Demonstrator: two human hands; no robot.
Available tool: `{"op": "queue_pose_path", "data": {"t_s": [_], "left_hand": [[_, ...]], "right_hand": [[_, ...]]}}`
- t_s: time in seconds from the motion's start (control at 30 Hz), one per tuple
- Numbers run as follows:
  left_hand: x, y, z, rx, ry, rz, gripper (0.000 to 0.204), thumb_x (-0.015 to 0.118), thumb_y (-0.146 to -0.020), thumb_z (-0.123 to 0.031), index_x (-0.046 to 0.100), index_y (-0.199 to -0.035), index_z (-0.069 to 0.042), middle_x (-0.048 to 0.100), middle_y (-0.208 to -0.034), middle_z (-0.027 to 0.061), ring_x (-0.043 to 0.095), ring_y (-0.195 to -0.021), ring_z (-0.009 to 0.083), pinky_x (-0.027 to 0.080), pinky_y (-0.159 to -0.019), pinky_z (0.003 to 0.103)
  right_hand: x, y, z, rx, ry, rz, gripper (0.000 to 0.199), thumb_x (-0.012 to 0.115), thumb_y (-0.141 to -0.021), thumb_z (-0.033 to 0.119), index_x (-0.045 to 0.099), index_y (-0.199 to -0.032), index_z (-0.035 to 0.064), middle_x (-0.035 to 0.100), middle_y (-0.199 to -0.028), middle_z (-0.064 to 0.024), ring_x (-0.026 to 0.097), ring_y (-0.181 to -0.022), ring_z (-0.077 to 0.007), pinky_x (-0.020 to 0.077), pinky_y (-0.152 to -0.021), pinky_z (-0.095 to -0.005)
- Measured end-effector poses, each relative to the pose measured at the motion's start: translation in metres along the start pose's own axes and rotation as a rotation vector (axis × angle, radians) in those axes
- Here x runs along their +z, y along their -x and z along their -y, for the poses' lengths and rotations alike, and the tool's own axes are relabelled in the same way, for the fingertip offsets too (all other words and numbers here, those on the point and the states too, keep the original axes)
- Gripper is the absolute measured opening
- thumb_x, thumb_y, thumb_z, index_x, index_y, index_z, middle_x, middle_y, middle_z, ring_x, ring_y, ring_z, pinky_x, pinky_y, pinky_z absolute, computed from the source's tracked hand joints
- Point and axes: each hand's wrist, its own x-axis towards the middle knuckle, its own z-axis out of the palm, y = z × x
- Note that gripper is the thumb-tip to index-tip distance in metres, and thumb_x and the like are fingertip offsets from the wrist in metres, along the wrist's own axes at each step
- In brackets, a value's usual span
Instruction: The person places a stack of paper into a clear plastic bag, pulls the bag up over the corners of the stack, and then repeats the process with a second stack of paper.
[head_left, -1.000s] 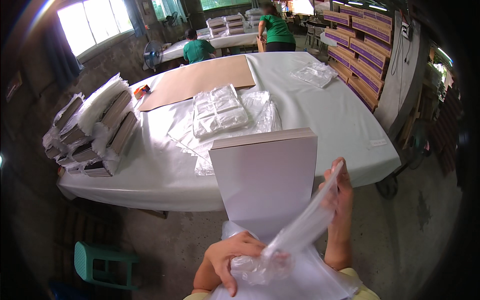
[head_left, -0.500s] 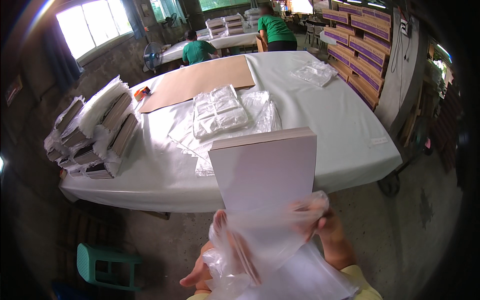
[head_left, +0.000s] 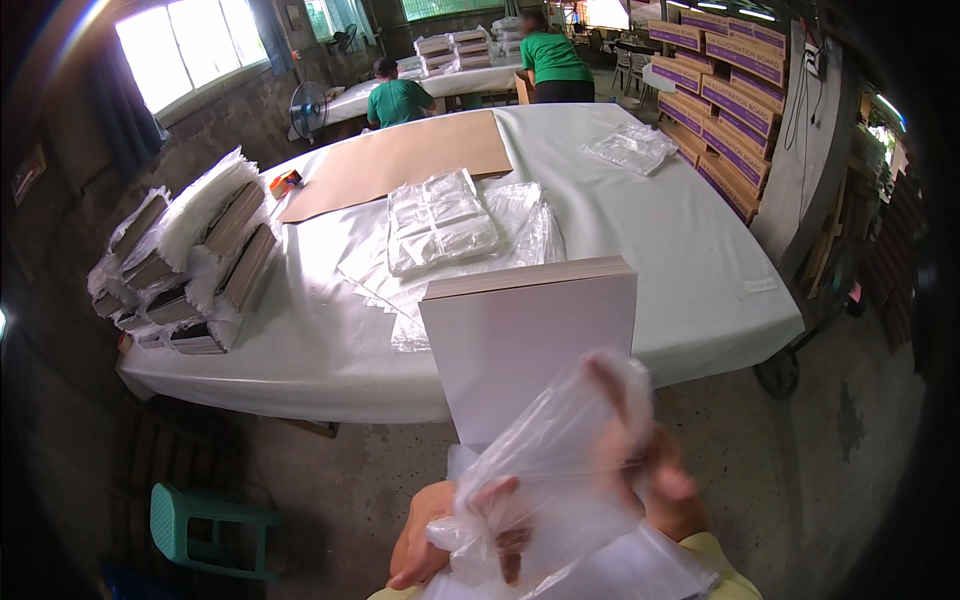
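A clear plastic bag (head_left: 545,430) is stretched between my two hands, close to my body. My left hand (head_left: 430,535) grips its lower left part, with some fingers seen through the film. My right hand (head_left: 645,460), blurred by motion, is raised at the bag's upper right, and film covers its fingers. Just beyond the bag a thick stack of white-faced boards (head_left: 530,340) stands on end at the table's near edge. The bag and my hands hide its lower end. White glossy material (head_left: 640,568) lies below my hands.
The white-covered table (head_left: 690,240) carries plastic-wrapped board bundles (head_left: 190,260) at left, folded plastic bags (head_left: 440,222), brown cardboard (head_left: 400,160), a tape roll (head_left: 285,183) and loose plastic (head_left: 630,147). A green stool (head_left: 212,525) stands lower left. Cartons (head_left: 735,100) are stacked right. Two people work behind.
My right hand has risen, drawing the bag's edge upward in front of the board stack. My left hand has turned and shifted slightly, still on the bag. The stack has barely moved.
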Motion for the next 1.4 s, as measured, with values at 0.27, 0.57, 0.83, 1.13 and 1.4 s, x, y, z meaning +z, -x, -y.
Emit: {"op": "queue_pose_path", "data": {"t_s": [0.27,0.57,0.83,1.13,1.4], "left_hand": [[0.002,-0.016,-0.018,0.082,-0.238,-0.316,0.107,0.078,-0.051,-0.044,0.023,-0.129,0.004,0.032,-0.125,0.0209,0.045,-0.107,0.0217,0.039,-0.085,0.032],[0.005,-0.029,-0.019,-0.458,-0.5,-0.776,0.096,0.085,-0.048,-0.029,0.035,-0.122,0.006,0.049,-0.111,0.0191,0.054,-0.094,0.0197,0.044,-0.08,0.033],[-0.007,-0.013,-0.019,-0.145,-0.351,-0.458,0.069,0.084,-0.048,-0.033,0.055,-0.099,0.004,0.056,-0.089,0.0142,0.054,-0.071,0.0218,0.045,-0.06,0.032],[-0.014,-0.022,-0.04,0.182,-0.217,-0.17,0.062,0.082,-0.051,-0.021,0.055,-0.102,0.001,0.057,-0.089,0.0114,0.053,-0.074,0.0193,0.044,-0.066,0.029],[0.018,-0.007,-0.091,-0.374,-1.078,-0.897,0.057,0.079,-0.053,-0.005,0.055,-0.104,-0.002,0.059,-0.087,0.0069,0.053,-0.078,0.0152,0.043,-0.071,0.024]], "right_hand": [[-0.015,0.029,-0.024,0.343,0.107,-0.172,0.018,0.059,-0.079,0.001,0.06,-0.097,0.0034,0.062,-0.084,-0.014,0.059,-0.07,-0.0214,0.0466,-0.072,-0.0324],[-0.019,0.044,-0.016,-0.278,-0.131,-0.439,0.053,0.027,-0.083,0.06,0.055,-0.094,0.0165,0.05,-0.082,-0.0136,0.055,-0.083,-0.0318,0.0411,-0.073,-0.0484],[-0.011,0.006,-0.006,-0.185,-0.268,-0.104,0.076,0.046,-0.077,0.057,0.008,-0.136,0.0268,0.054,-0.09,-0.0181,0.056,-0.059,-0.0198,0.0449,-0.056,-0.0369],[-0.027,0.055,-0.002,0.115,0.161,-0.477,0.091,0.079,-0.056,0.024,0.027,-0.127,-0.0015,0.055,-0.079,-0.0081,0.054,-0.069,-0.0149,0.0426,-0.063,-0.0311],[-0.029,0.057,0.032,-0.209,0.112,-0.67,0.079,0.07,-0.058,-0.005,0.032,-0.125,0.0072,0.054,-0.077,-0.0054,0.048,-0.066,-0.0127,0.0407,-0.062,-0.0263]]}}
